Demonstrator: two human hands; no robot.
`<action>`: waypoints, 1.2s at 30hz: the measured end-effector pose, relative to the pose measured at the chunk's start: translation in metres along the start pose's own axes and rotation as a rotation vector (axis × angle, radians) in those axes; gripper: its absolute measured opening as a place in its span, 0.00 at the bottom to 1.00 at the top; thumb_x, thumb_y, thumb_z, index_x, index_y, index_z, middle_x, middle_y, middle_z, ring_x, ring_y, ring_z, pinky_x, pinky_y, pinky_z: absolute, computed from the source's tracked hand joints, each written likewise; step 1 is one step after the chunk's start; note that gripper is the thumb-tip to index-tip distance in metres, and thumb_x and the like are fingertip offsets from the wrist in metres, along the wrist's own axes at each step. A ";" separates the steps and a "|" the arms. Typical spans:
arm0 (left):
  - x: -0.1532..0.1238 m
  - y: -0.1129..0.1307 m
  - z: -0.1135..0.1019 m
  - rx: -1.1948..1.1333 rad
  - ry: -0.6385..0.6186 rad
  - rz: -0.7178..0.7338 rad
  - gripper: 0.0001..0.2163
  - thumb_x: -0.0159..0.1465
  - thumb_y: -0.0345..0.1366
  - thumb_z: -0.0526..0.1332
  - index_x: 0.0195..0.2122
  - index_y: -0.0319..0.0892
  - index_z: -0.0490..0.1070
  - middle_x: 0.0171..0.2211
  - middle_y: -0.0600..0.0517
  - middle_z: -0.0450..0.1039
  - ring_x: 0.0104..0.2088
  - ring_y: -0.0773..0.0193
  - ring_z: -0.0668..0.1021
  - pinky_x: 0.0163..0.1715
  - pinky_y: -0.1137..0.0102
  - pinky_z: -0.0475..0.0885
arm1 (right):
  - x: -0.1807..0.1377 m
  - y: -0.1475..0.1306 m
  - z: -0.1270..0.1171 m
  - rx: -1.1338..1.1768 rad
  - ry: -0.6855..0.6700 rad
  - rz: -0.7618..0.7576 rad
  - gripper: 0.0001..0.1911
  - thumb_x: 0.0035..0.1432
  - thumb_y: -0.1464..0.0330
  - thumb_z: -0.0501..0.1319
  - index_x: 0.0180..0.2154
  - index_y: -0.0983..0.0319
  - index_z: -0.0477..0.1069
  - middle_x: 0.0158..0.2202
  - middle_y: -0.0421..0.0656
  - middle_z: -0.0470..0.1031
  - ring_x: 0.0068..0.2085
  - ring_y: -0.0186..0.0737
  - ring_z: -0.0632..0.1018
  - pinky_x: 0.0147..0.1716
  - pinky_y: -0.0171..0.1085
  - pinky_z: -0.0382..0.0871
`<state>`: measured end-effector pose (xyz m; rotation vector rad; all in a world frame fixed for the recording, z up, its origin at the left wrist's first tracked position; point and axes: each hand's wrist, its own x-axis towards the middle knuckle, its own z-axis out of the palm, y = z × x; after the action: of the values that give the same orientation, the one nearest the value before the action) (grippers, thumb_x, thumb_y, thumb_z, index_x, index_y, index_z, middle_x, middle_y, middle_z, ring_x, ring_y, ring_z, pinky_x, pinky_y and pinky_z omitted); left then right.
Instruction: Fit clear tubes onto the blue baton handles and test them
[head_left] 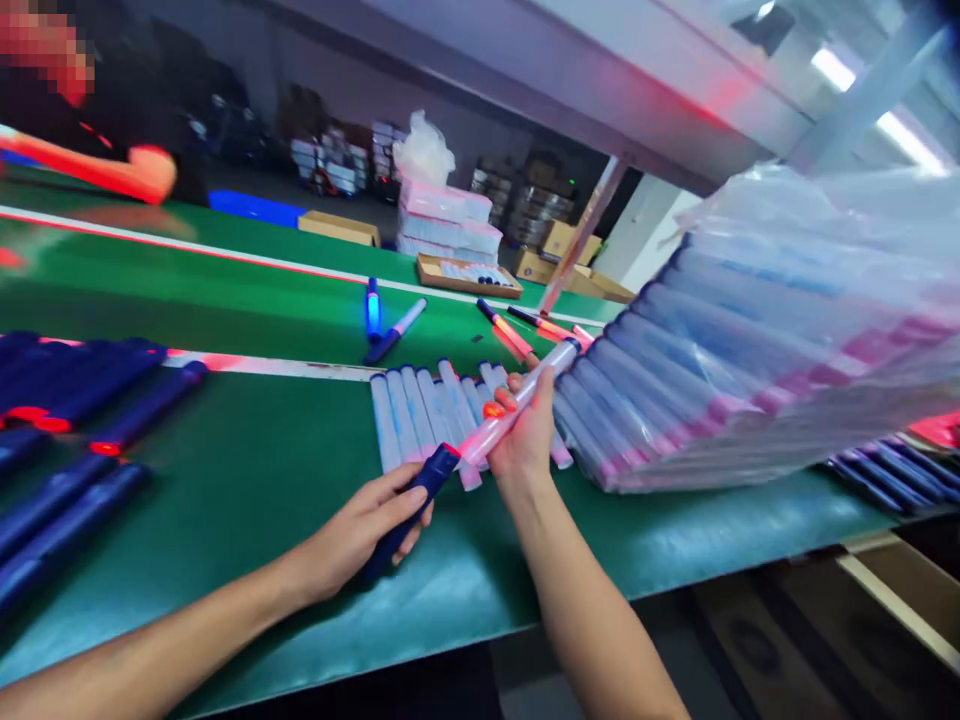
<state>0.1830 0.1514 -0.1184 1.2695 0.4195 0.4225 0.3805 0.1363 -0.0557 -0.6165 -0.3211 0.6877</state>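
Observation:
My left hand (379, 525) is wrapped round a dark blue light-stick handle (409, 510), whose upper end glows red. In my right hand (529, 440) is a translucent white tube (517, 400) with a dark cap at its far end. The tube's lower end meets or nearly touches the lit end of the handle; I cannot tell whether they are joined. Just beyond my hands lies a row of similar white tubes (409, 415) on the green table (285, 480).
A plastic-wrapped stack of tubes (720, 350) stands at the right. Dark handles (67, 500) lie at the left, some glowing red. Farther back are a blue-lit stick (373, 310), red-lit sticks (506, 330) and a cardboard tray (469, 290). Another person's arm (142, 175) reaches in at upper left.

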 end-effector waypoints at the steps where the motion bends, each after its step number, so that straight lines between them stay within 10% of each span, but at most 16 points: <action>1: -0.001 -0.001 0.000 0.015 -0.029 -0.015 0.15 0.68 0.49 0.61 0.39 0.39 0.70 0.32 0.53 0.69 0.22 0.73 0.68 0.20 0.76 0.64 | -0.003 0.001 0.000 -0.002 -0.011 -0.004 0.20 0.60 0.51 0.63 0.48 0.53 0.64 0.26 0.29 0.62 0.19 0.23 0.62 0.19 0.24 0.59; 30: -0.005 -0.018 0.006 0.072 -0.027 0.073 0.15 0.72 0.48 0.57 0.40 0.39 0.67 0.31 0.55 0.68 0.18 0.76 0.66 0.18 0.76 0.58 | -0.033 0.017 0.020 -0.159 -0.114 -0.084 0.14 0.64 0.56 0.62 0.47 0.54 0.64 0.27 0.30 0.61 0.20 0.21 0.63 0.17 0.23 0.57; 36: -0.004 -0.017 0.002 0.070 -0.055 0.159 0.14 0.71 0.47 0.59 0.49 0.42 0.68 0.36 0.53 0.70 0.28 0.71 0.73 0.30 0.72 0.67 | -0.035 -0.007 0.044 -0.180 -0.410 -0.104 0.16 0.66 0.55 0.59 0.51 0.54 0.65 0.28 0.31 0.66 0.20 0.24 0.67 0.18 0.27 0.64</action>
<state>0.1814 0.1435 -0.1345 1.3847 0.2900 0.5102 0.3373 0.1271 -0.0194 -0.6221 -0.7978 0.6870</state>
